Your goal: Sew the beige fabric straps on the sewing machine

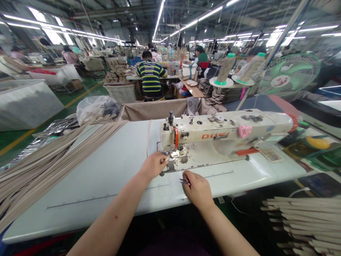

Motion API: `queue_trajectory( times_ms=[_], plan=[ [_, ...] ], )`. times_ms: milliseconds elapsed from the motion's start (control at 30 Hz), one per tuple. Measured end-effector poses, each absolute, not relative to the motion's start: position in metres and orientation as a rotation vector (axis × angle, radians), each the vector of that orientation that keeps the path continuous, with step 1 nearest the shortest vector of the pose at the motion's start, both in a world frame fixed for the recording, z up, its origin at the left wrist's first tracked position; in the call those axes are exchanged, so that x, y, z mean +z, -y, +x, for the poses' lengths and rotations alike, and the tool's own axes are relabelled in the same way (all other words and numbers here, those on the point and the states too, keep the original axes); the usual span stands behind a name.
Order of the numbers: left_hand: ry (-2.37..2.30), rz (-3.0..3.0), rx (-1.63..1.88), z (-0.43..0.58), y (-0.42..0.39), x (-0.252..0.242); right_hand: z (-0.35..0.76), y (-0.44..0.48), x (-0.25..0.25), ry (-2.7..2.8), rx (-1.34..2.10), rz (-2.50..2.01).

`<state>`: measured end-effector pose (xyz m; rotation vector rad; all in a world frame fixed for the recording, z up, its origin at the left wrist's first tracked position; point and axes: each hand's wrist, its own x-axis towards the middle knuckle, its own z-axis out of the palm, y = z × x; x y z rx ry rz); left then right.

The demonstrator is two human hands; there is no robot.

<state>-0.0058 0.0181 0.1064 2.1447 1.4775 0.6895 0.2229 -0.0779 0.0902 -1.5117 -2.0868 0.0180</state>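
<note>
My left hand [156, 165] is closed in a pinch just left of the presser foot of a white sewing machine [226, 133]. A narrow beige fabric strip [149, 137] runs down the table to that hand, and its end seems to be between the fingertips. My right hand [198, 188] is wrapped around small thread snips [184, 181], whose dark blades point left over the front of the table. The metal bed plate [191, 161] beneath the needle is worn and stained. Fingers hide part of the strip's end.
Long beige strips [66, 156] lie in a bundle across the table's left side. More strips [306, 220] are stacked at lower right. Behind the machine are a fabric-lined bin [154, 110], thread cones [226, 69] and a green fan [291, 74]. A person in a striped shirt [151, 78] sits ahead.
</note>
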Motion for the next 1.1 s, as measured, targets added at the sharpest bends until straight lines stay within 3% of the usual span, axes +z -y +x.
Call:
queue_trajectory(
  times_ms=[633,833,1100],
  plan=[
    [-1.699,2.116,0.427,0.041,0.013,0.105,0.226,0.081,0.088,2.038,0.104,-1.464],
    [-1.619,2.133,0.325,0.041,0.036,0.108,0.233,0.081,0.083,1.939,0.265,-1.378],
    [-1.584,2.384,0.401,0.032,0.046,0.119,0.257,0.095,0.099,1.551,0.748,-1.279]
  ],
)
